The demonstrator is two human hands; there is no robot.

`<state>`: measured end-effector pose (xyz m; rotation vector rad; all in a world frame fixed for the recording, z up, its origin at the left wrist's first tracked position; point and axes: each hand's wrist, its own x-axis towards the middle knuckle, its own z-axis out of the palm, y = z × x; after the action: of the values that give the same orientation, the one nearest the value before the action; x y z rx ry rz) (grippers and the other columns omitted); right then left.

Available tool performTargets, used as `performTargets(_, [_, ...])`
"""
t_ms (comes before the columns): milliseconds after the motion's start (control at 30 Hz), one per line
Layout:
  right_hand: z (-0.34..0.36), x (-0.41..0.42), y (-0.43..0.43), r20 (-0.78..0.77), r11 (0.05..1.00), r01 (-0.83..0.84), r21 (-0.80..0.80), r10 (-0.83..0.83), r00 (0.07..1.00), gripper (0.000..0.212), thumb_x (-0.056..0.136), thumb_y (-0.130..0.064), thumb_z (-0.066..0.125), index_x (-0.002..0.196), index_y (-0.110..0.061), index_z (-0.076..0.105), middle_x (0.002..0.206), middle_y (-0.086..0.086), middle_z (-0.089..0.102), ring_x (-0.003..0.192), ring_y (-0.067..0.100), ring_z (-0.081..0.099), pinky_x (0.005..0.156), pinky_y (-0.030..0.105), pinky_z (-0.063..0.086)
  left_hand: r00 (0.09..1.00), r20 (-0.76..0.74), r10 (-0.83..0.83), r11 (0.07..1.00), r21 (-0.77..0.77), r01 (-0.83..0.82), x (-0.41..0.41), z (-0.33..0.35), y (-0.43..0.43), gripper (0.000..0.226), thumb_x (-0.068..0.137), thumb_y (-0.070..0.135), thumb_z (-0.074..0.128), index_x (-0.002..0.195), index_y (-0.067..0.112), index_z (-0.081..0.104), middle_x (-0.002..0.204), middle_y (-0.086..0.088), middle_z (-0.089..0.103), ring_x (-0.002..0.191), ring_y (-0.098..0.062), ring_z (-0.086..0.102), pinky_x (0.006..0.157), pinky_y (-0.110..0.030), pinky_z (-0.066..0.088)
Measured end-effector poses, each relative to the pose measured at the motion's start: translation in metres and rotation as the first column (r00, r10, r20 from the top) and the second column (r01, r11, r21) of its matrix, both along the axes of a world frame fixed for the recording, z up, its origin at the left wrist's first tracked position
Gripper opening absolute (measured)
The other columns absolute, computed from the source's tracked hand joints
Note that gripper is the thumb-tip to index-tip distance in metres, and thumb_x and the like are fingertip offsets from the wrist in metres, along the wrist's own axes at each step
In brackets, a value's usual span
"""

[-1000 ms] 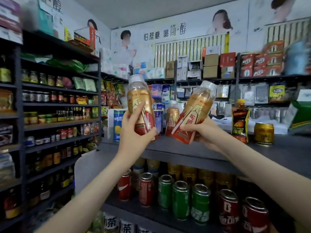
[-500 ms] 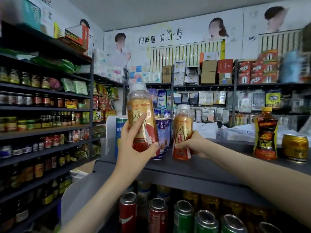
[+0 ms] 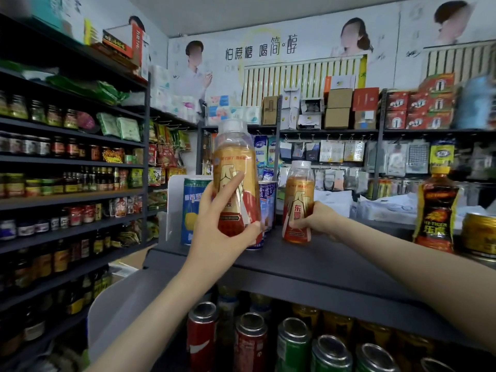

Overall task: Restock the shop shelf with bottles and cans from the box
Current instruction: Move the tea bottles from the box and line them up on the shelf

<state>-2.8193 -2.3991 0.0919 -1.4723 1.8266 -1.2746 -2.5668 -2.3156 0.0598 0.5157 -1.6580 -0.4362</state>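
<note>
Beneath the grey top shelf [image 3: 335, 264], nearest of all, rows of red and green cans [image 3: 252, 342] are seen on the tier below. Over the shelf's front edge, an orange drink bottle [image 3: 236, 167] with a white cap is held upright in the left hand [image 3: 220, 229], whose thumb and fingers are wrapped round the lower label. Its base is hidden by the hand, so contact with the shelf cannot be confirmed, though it is judged to be clear of it, much as it was carried a second ago. Farther in on the shelf, the change is found: the second orange bottle [image 3: 299, 202], which was tilted in the air a second ago, has been brought upright and stood on the shelf, and it is still gripped low down by the curled fingers of the right hand [image 3: 319, 220]. That bottle is judged to be as good as stocked, with only the release left, after which the first bottle can be set beside it. Toward the shelf's back left, a blue can [image 3: 194, 210] is stood. At the shelf's right end, a dark Hi-Tiger bottle [image 3: 436, 210] and a gold can [image 3: 480, 232] are already placed. The box is not in view.
</note>
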Motion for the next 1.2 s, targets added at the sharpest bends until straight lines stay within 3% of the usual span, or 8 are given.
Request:
performTargets(200, [-0.001, 0.0, 0.001, -0.071, 1.0, 0.012, -0.028, -0.014, 0.997, 0.061, 0.068, -0.02, 0.086, 0.108, -0.011, 0.042, 0.116, 0.008, 0.059, 0.105, 0.024, 0.059, 0.092, 0.04, 0.052, 0.998, 0.008, -0.066, 0.998, -0.017, 0.066, -0.023, 0.002, 0.003, 0.073, 0.08, 0.002, 0.072, 0.128, 0.047, 0.041, 0.13, 0.025, 0.022, 0.095, 0.045, 0.019, 0.068, 0.012, 0.029])
performTargets(333, [0.012, 0.013, 0.02, -0.058, 0.987, 0.076, -0.145, -0.085, 0.995, 0.096, 0.07, -0.039, 0.082, 0.139, -0.009, 0.024, 0.141, 0.015, 0.041, 0.122, 0.028, 0.049, 0.098, 0.043, 0.047, 0.997, 0.053, -0.06, 0.998, 0.002, 0.06, -0.032, 0.005, 0.001, 0.075, 0.08, 0.005, 0.073, 0.127, 0.054, 0.04, 0.14, 0.015, 0.02, 0.094, 0.045, 0.018, 0.07, 0.011, 0.031])
performTargets(433, [0.033, 0.027, 0.064, 0.117, 0.922, -0.219, -0.318, 0.267, 0.956, 0.078, 0.078, -0.047, 0.07, 0.137, -0.015, 0.03, 0.131, 0.008, 0.05, 0.106, 0.017, 0.056, 0.08, 0.032, 0.05, 0.996, 0.078, -0.04, 0.999, -0.025, 0.042, -0.04, 0.006, -0.001, 0.078, 0.08, 0.008, 0.073, 0.129, 0.057, 0.037, 0.141, 0.013, 0.019, 0.102, 0.042, 0.019, 0.075, 0.01, 0.031])
performTargets(500, [0.039, 0.038, 0.095, 0.089, 0.851, -0.463, -0.249, 0.496, 0.864, 0.073, 0.073, -0.053, 0.064, 0.133, -0.02, 0.038, 0.123, 0.004, 0.057, 0.106, 0.017, 0.061, 0.08, 0.034, 0.054, 0.996, 0.084, -0.033, 0.998, -0.048, 0.037, -0.05, 0.008, -0.003, 0.085, 0.078, 0.013, 0.074, 0.133, 0.06, 0.029, 0.144, 0.01, 0.023, 0.12, 0.02, 0.033, 0.084, 0.004, 0.036])
performTargets(767, [0.016, 0.025, 0.106, 0.012, 0.884, -0.416, -0.211, 0.428, 0.904, 0.042, 0.08, -0.003, 0.072, 0.117, -0.015, 0.057, 0.105, 0.007, 0.072, 0.097, 0.021, 0.07, 0.08, 0.034, 0.058, 0.943, 0.298, -0.147, 0.988, 0.089, 0.125, -0.081, 0.007, -0.016, 0.119, 0.074, 0.039, 0.078, 0.141, 0.049, -0.02, 0.156, 0.004, 0.011, 0.14, -0.017, 0.028, 0.114, -0.045, 0.031])
performTargets(933, [0.005, 0.011, 0.082, 0.044, 0.938, -0.308, -0.159, 0.318, 0.947, 0.06, 0.072, -0.009, 0.08, 0.122, -0.013, 0.049, 0.111, 0.008, 0.068, 0.1, 0.021, 0.068, 0.089, 0.043, 0.055, 0.928, 0.278, 0.249, 0.966, -0.141, -0.217, -0.066, 0.003, -0.023, 0.092, 0.086, 0.046, 0.064, 0.151, 0.028, 0.001, 0.155, -0.002, 0.014, 0.141, -0.018, 0.012, 0.114, -0.037, 0.017])
performTargets(1033, [0.008, 0.011, 0.071, 0.059, 0.938, -0.329, -0.111, 0.336, 0.94, 0.064, 0.076, -0.007, 0.077, 0.128, -0.014, 0.042, 0.111, 0.004, 0.067, 0.099, 0.019, 0.066, 0.084, 0.037, 0.056, 0.773, 0.33, 0.542, 0.84, -0.237, -0.488, -0.056, 0.002, -0.035, 0.085, 0.09, 0.037, 0.059, 0.152, 0.027, 0.003, 0.155, -0.013, 0.009, 0.142, -0.03, 0.009, 0.114, -0.042, 0.016])
performTargets(1200, [0.005, 0.017, 0.056, 0.021, 0.967, -0.235, -0.093, 0.238, 0.971, 0.07, 0.076, -0.015, 0.08, 0.13, -0.017, 0.036, 0.118, 0.002, 0.062, 0.105, 0.019, 0.062, 0.084, 0.037, 0.054, 0.709, 0.441, 0.55, 0.826, -0.162, -0.54, -0.053, 0.006, -0.049, 0.088, 0.09, 0.05, 0.053, 0.151, 0.033, -0.008, 0.157, -0.014, 0.003, 0.143, -0.032, 0.008, 0.114, -0.045, 0.015])
